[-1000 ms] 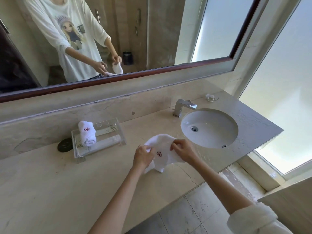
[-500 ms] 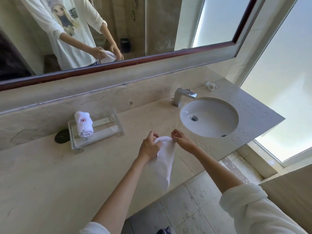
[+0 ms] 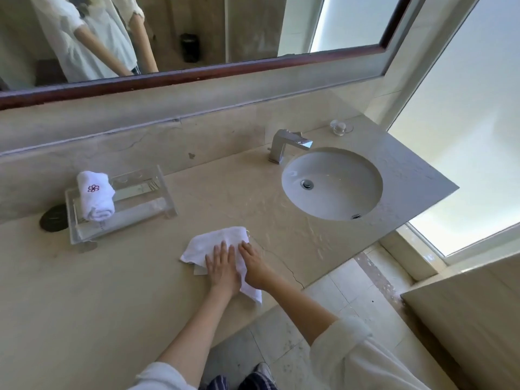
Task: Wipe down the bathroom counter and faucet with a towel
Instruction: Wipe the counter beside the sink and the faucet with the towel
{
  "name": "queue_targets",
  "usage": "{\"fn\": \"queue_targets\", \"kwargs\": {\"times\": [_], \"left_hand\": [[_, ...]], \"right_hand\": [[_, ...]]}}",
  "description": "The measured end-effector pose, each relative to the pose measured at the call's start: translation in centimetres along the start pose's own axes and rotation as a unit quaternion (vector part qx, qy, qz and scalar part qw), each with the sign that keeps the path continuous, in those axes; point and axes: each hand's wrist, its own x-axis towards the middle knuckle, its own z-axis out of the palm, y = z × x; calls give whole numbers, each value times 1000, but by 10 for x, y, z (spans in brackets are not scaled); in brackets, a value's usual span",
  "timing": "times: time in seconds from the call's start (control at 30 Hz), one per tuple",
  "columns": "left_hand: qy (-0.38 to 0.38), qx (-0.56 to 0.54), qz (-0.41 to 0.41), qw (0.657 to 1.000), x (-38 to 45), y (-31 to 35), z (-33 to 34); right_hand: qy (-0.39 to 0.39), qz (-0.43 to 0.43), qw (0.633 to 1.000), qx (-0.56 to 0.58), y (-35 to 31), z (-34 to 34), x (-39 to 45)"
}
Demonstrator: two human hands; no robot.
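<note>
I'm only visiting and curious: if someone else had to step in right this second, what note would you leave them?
Left hand: flat, fingers straight, pressing on the towel.
Right hand: flat beside it, also pressing the towel.
Towel: spread on the counter near the front edge, left of the sink.
Faucet: behind the sink, untouched.
A second, rolled towel lies on the clear tray at the left.
Done: towel laid down, ready to wipe.
Left: wipe the counter, then the faucet.
</note>
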Motion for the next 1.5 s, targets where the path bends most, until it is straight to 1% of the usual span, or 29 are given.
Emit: {"fn": "queue_targets", "kwargs": {"times": [0.07,0.13,0.17,0.27,0.4,0.47,0.57,0.63,0.7,0.77,0.83,0.93,1.07,1.2,1.3,1.37,1.43,1.5], "left_hand": [[65,-30,-11,997,-3,4,0],[76,-57,-37,995,-5,-2,3],[71,-81,-42,993,-6,-7,8],[24,-123,-23,992,-2,-24,21],[37,-149,13,988,-2,-39,21],[50,-163,14,985,1,-44,19],[87,-169,1,982,7,-53,13],[126,-169,-6,978,11,-62,15],[134,-187,-42,972,17,-70,21],[134,-197,-75,968,19,-73,22],[125,-184,-88,971,19,-73,19],[146,-179,-90,969,23,-72,19],[153,-200,-85,964,28,-67,20],[147,-170,-63,972,30,-54,14],[126,-138,-58,981,31,-42,11],[114,-113,-46,986,32,-35,12],[106,-109,-42,987,32,-32,13],[97,-111,-42,988,34,-30,13]], "right_hand": [[-1,-33,999,-37,0,10,9],[-3,-60,996,-68,-2,18,16],[-1,-68,995,-71,-3,22,19],[5,-83,993,-82,-6,41,33],[15,-27,995,-99,-14,50,34],[31,-13,994,-107,-16,54,38],[25,35,995,-87,-24,59,49],[28,63,995,-74,-34,60,55],[50,71,994,-60,-40,61,58],[68,58,995,-45,-39,63,59],[90,28,995,-38,-29,62,57],[122,-3,991,-58,-7,62,63],[117,-33,991,-61,21,54,66],[116,-76,988,-71,43,24,56],[112,-70,986,-101,72,3,57],[110,-49,985,-124,90,-12,62],[99,-16,985,-143,104,-24,66],[109,-3,985,-130,113,-33,71]]}}
